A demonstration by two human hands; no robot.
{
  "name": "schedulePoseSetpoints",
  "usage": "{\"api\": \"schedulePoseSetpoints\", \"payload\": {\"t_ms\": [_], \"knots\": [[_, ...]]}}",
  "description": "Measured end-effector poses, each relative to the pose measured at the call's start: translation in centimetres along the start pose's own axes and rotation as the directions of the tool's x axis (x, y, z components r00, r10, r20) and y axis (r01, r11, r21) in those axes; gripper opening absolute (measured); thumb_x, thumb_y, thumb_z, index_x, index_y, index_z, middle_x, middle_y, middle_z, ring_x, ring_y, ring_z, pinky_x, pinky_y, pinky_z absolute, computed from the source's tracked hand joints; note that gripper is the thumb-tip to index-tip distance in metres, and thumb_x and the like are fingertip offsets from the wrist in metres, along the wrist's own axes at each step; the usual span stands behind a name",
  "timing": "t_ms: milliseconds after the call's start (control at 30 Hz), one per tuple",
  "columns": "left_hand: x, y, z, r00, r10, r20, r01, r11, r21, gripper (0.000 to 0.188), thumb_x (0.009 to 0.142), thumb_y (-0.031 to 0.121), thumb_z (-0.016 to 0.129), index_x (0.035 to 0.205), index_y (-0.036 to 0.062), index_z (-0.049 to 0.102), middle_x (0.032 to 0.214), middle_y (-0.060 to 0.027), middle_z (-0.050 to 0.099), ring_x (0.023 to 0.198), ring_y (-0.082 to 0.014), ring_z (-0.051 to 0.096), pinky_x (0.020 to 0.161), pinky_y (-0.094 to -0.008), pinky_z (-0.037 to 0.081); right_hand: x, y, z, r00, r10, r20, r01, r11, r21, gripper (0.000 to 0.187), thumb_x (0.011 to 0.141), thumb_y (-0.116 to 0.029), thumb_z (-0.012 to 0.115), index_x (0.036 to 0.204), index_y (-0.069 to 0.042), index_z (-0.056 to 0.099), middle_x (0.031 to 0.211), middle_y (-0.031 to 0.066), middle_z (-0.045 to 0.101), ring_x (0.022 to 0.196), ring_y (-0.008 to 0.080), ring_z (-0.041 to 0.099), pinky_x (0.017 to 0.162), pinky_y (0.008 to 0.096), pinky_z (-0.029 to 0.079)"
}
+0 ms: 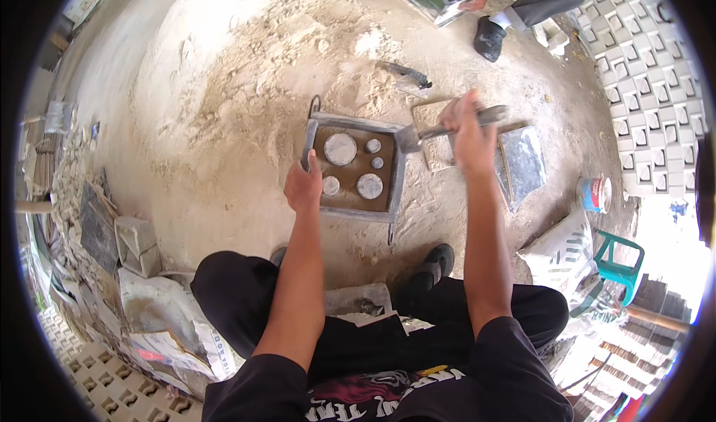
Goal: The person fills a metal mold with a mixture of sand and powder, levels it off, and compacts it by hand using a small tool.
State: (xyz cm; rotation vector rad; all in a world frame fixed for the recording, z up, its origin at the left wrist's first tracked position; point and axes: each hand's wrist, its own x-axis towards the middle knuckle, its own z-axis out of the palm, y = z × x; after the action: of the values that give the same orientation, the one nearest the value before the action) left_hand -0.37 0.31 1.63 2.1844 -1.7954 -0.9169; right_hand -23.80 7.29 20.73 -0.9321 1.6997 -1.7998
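A square metal mould [400,183] with looped handles lies flat on the sandy ground in front of me. Its inside is filled with brown, damp-looking material, in which sit several round grey discs [340,149] of different sizes. My left hand [302,185] is closed round the mould's left side bar. In my right hand [473,140], somewhat blurred, is a hammer [407,138] held by its handle. The hammer's head is at the mould's upper right side; whether it touches the bar I cannot tell. Beneath the right hand lies a pale square board [434,157].
Loose pale sand [261,56] spreads beyond the mould. A dark-handled tool [406,73] lies near it. Rightward are a grey slab [526,161], a small bucket [594,194], a white sack [563,252] and a green stool [623,261]. A co-worker's hand [474,0] holds another frame [429,4].
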Motion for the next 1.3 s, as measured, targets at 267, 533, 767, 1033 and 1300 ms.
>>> {"api": "schedulePoseSetpoints", "payload": {"t_ms": [267,533,767,1033,1300], "knots": [[-0.7,0.7,-0.9,1.0,-0.023,-0.001,0.023,0.999,0.037,0.07,0.091,0.063,0.034,0.109,0.0034,0.064,0.103,-0.0196,0.067,0.101,-0.0378,0.062,0.087,-0.0479,0.048,-3.3,2.2,2.2,0.958,0.081,-0.276,-0.054,0.993,0.102,0.047,0.102,-0.033,0.043,0.058,-0.015,0.037,0.047,-0.006,0.034,0.04,0.0052,0.028,0.039,0.0231,0.023],[-0.7,0.4,-0.8,1.0,-0.008,0.006,0.008,0.999,0.035,0.07,0.091,0.063,0.034,0.114,0.0032,0.063,0.109,-0.0213,0.065,0.107,-0.038,0.059,0.092,-0.0481,0.045,-3.2,5.1,3.5,0.945,0.042,-0.324,-0.015,0.996,0.085,0.049,0.101,-0.031,0.047,0.057,-0.014,0.034,0.048,-0.005,0.035,0.041,0.0051,0.031,0.039,0.0252,0.021],[-0.3,0.3,-0.5,1.0,-0.02,0.014,0.019,0.998,0.052,0.07,0.091,0.063,0.034,0.11,0.0023,0.064,0.105,-0.0215,0.065,0.104,-0.0382,0.06,0.089,-0.0485,0.046,0.2,6.3,3.3,0.912,0.209,-0.353,-0.16,0.974,0.162,0.053,0.099,-0.039,0.049,0.054,-0.013,0.036,0.05,-0.006,0.037,0.044,0.0047,0.031,0.041,0.0258,0.022],[-0.2,0.2,-0.2,1.0,0.014,-0.026,-0.012,0.998,0.064,0.071,0.091,0.063,0.033,0.107,0.0016,0.064,0.1,-0.0222,0.066,0.1,-0.0395,0.062,0.087,-0.0488,0.047,-1.5,5.6,3.5,0.877,0.24,-0.416,-0.15,0.96,0.238,0.048,0.097,-0.04,0.052,0.06,-0.014,0.037,0.056,-0.0046,0.034,0.05,0.0069,0.029,0.047,0.0261,0.024],[-0.5,0.6,-0.3,0.999,0.04,-0.031,-0.039,0.999,0.032,0.067,0.092,0.062,0.034,0.108,0.0036,0.064,0.1,-0.0219,0.067,0.098,-0.0389,0.062,0.087,-0.0484,0.047,-2.2,5.8,4.2,0.911,0.296,-0.289,-0.255,0.952,0.169,0.052,0.096,-0.047,0.052,0.059,-0.013,0.039,0.059,-0.006,0.032,0.054,0.006,0.028,0.05,0.0247,0.023]]}}
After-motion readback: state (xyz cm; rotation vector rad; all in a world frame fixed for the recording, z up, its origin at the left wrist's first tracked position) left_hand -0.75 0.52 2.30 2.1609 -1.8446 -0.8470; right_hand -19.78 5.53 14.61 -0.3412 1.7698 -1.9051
